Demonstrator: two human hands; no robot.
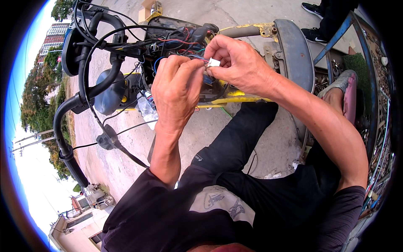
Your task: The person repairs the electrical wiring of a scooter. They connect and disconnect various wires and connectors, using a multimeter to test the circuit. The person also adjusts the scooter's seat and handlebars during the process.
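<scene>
A small white plastic connector (213, 62) with thin coloured wires sits between my fingertips. My right hand (241, 67) is closed on it in a pinch from the right. My left hand (176, 86) is closed beside it, fingers at the wires (200, 57) leading into the connector; its fingertips are partly hidden. Behind both hands, a tangle of black, red, blue and green wiring (180, 40) lies in the opened body of a yellow-framed vehicle (231, 94). A clear plastic bag (147, 109) hangs just left of my left hand.
Black handlebars (94, 88) and cables arch along the left. A grey seat-like panel (302, 54) is at the right, beside a blue metal rack (331, 44) holding metal odds and ends. A person's dark shoes (315, 33) show at top right; a cardboard box (147, 10) sits at the top.
</scene>
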